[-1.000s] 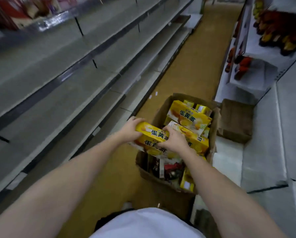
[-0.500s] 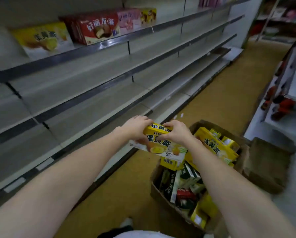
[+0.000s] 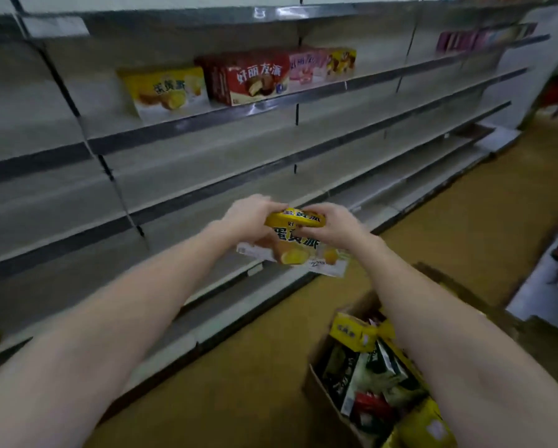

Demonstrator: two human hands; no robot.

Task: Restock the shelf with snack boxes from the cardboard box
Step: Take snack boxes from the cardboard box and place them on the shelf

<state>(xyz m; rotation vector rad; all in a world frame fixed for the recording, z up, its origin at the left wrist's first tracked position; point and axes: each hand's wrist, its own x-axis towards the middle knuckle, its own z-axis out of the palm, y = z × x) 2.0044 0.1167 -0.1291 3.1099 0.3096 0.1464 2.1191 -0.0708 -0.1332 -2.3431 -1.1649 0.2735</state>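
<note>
Head view: our left hand (image 3: 251, 218) and right hand (image 3: 332, 221), both clamped on the yellow box (image 3: 298, 244), have lifted it clear of the carton (image 3: 323, 379) toward the shelf (image 3: 271, 106), so placing comes next.

Lighting is dim and flat, with a greenish-grey cast. Glare spots appear on the metal shelf edge (image 3: 264, 12) at top. Motion blur softens the whole frame, strongest at the forearms and corners. Wide-angle distortion bends the shelf lines outward.
</note>
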